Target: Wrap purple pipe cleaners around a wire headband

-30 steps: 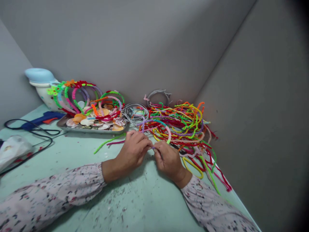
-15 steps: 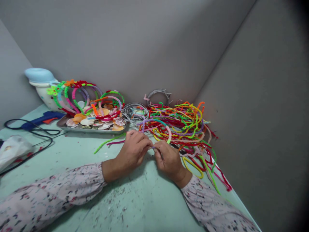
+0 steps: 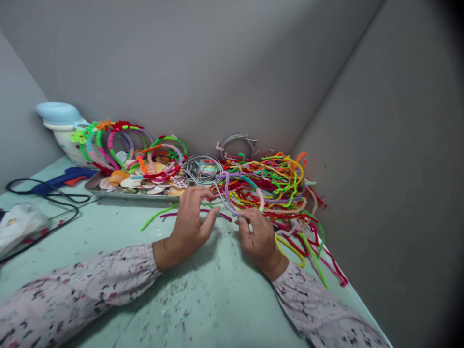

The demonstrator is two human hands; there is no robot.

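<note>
Above the pale green speckled tabletop (image 3: 203, 304), pinching the purple part of a thin curved hoop (image 3: 249, 181) wrapped in purple, teal, pink and green fuzzy chenille between thumb and fingers of the right hand (image 3: 258, 240). Holding the left hand (image 3: 191, 227) released, with thumb and fingers spread apart near a magenta fuzzy stem (image 3: 226, 218). Displaying the hoop before a tangled multicoloured heap of fuzzy stems (image 3: 286, 169).

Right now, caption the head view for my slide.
Right hand pinches a multicoloured fuzzy loop; left hand open over pale-green table.
</note>
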